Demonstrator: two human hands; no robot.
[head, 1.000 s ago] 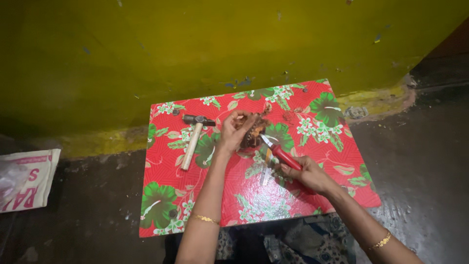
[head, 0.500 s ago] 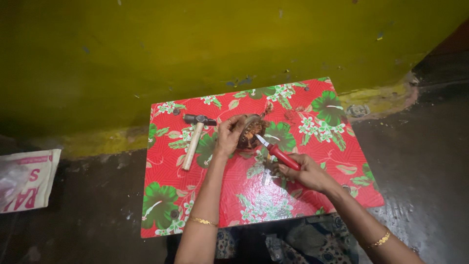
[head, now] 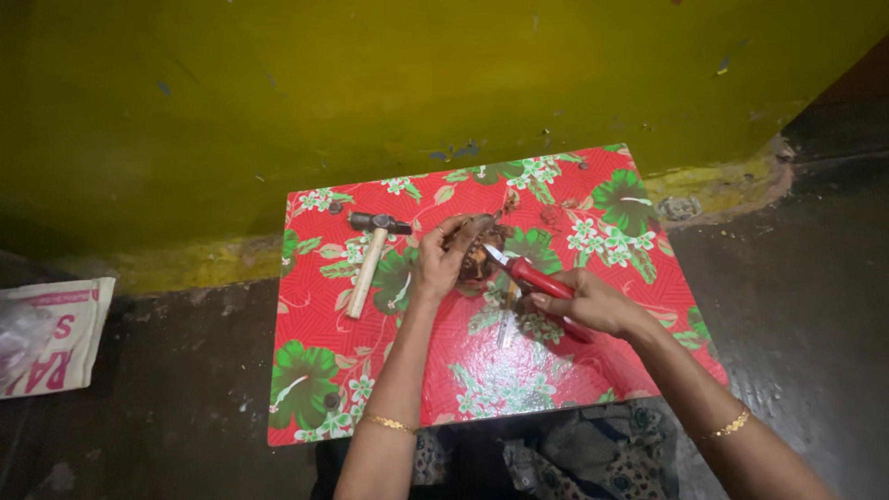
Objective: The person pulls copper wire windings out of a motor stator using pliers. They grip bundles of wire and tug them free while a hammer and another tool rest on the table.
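Observation:
My left hand (head: 439, 264) grips a small brown beaded piece (head: 477, 248) just above a low table covered in red floral cloth (head: 389, 370). My right hand (head: 593, 301) is closed around the red handles of a pair of pliers (head: 530, 274), whose metal tips touch the brown piece from the right. A thin metal tool (head: 505, 326) lies flat on the cloth below the pliers. Both wrists wear thin gold bangles.
A hammer (head: 369, 262) with a pale wooden handle lies on the cloth left of my left hand. A yellow wall (head: 370, 93) rises behind the table. A white printed sack (head: 51, 333) lies on the dark floor at far left. Patterned fabric shows below the table's near edge.
The plier tips have closed in on the brown piece from the right. My left hand keeps holding the piece in about the same spot.

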